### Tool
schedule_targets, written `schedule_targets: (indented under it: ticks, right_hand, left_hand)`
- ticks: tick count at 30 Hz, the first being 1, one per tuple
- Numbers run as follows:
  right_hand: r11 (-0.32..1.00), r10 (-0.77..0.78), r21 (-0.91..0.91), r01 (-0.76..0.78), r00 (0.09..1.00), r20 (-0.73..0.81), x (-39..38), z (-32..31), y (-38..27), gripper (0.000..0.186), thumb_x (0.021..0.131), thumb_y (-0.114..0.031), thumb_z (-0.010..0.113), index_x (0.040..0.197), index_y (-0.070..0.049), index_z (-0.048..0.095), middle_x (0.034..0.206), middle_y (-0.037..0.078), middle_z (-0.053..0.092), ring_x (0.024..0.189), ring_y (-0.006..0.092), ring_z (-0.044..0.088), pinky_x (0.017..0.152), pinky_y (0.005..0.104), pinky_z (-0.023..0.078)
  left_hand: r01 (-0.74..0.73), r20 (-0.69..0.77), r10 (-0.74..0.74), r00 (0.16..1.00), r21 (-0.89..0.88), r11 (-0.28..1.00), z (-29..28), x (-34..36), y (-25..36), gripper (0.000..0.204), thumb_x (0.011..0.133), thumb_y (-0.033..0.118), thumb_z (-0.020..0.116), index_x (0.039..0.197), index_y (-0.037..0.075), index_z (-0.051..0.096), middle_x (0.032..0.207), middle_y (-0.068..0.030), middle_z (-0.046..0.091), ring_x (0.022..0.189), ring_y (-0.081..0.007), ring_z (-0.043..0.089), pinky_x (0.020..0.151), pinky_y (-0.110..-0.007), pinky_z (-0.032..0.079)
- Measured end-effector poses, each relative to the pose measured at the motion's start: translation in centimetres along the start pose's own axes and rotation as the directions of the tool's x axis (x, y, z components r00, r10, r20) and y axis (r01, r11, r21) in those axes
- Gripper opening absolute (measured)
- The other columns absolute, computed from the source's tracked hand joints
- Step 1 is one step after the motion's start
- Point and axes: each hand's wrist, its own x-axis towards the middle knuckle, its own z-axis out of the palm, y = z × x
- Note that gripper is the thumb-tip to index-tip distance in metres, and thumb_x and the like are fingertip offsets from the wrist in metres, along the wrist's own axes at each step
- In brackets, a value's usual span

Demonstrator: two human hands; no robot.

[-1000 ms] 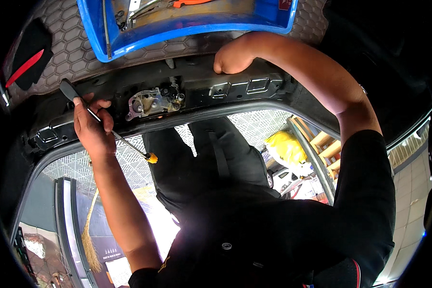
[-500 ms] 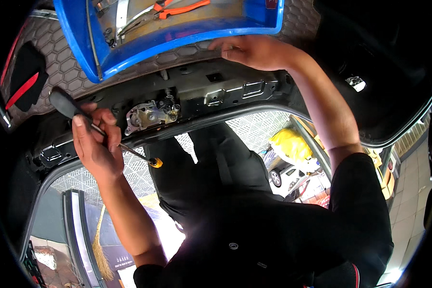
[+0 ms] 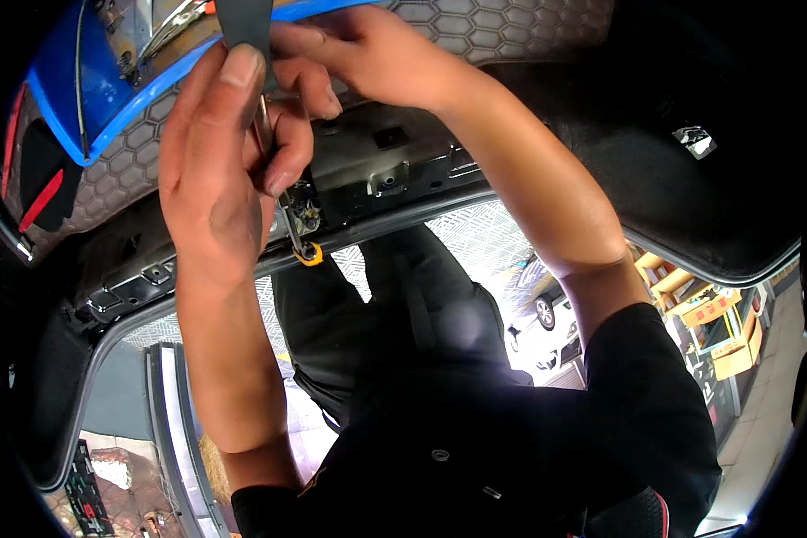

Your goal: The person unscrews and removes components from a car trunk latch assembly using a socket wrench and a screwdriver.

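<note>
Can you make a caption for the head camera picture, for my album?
Left hand holds a dark-handled tool, right hand close by, near a blue tray.

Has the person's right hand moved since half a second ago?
Yes. Judged against the dark rectangular hole in the black sill, the right hand has shifted left, toward the left hand.

The tool handle at eleven o'clock looks like dull plastic; its thin rod is shiny metal. At ten, the blue box is smooth, glossy plastic. At one, the mat looks like bumpy stitched leather. The trousers at eight are dull cloth.
</note>
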Motion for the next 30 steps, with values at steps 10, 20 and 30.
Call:
schedule_targets:
  ticks: [10,20,30]
  right_hand:
    - [0.868,0.259,0.434,-0.242,0.966,0.019,-5.4,-0.9,-2.9,0.055,0.107,-0.044,0.053,0.137,0.002,0.059,0.110,0.008,0.068,0.101,0.0176,0.063,0.090,0.0328,0.050]
    - [0.882,0.368,0.421,-0.210,0.866,-0.339,-10.4,-4.6,-9.9,0.030,0.108,-0.023,0.054,0.130,-0.003,0.056,0.116,0.010,0.071,0.108,0.0212,0.069,0.092,0.0359,0.057]
    - [0.956,0.235,0.292,-0.026,0.660,-0.713,-9.1,-8.3,-13.3,0.056,0.108,-0.020,0.051,0.160,-0.016,0.029,0.122,0.019,0.068,0.101,0.0301,0.074,0.081,0.0370,0.062]
  left_hand:
    - [0.209,-0.029,-0.210,0.977,-0.048,0.977,1.4,-0.8,-1.4,0.040,0.104,0.040,0.053,0.120,0.004,0.059,0.086,-0.0089,0.062,0.052,-0.0092,0.043,0.045,-0.024,0.029]
    - [0.423,-0.016,-0.483,0.875,-0.460,0.781,2.3,-0.4,-5.5,0.086,0.098,0.063,0.060,0.150,-0.002,0.038,0.141,-0.0183,0.051,0.121,-0.0325,0.059,0.102,-0.050,0.052]
    - [-0.012,-0.406,-0.300,0.863,-0.612,0.791,-3.0,5.7,-2.1,0.051,0.102,0.030,0.063,0.135,-0.006,0.046,0.132,-0.0203,0.057,0.121,-0.0377,0.062,0.101,-0.054,0.059]
